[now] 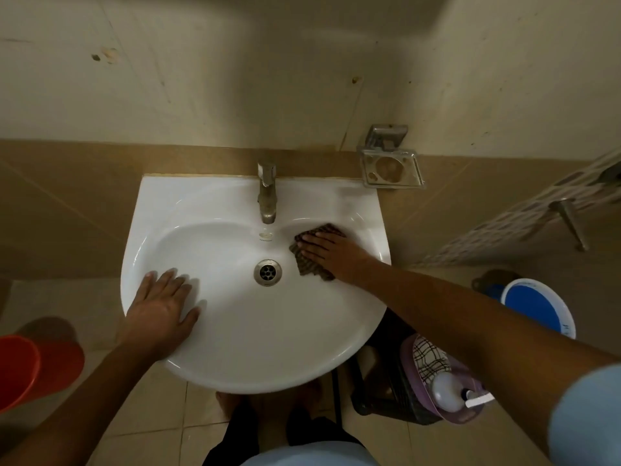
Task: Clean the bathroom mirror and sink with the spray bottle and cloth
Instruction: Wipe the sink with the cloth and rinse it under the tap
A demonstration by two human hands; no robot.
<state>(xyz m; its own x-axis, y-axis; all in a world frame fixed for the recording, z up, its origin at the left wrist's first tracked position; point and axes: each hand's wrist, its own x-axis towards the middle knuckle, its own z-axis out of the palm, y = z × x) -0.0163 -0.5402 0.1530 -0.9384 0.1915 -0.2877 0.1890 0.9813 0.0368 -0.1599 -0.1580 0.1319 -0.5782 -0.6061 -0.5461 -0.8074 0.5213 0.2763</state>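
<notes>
Sink (235, 358) wiping underway: my right hand (327, 252) presses the cloth (311, 268) flat inside the basin. Left hand (161, 309) rests spread on the rim. Next, I judge, sweep toward the drain (267, 272).

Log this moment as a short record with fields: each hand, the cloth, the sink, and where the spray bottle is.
left hand: left hand rests flat on the sink's front-left rim, fingers straight, holding nothing
right hand: right hand presses the cloth with flat fingers
cloth: brown checked cloth lies on the basin's right inner wall, right of the drain
sink: white sink, tap shows no water running
spray bottle: white spray bottle lies in a purple basket on the floor, lower right
</notes>
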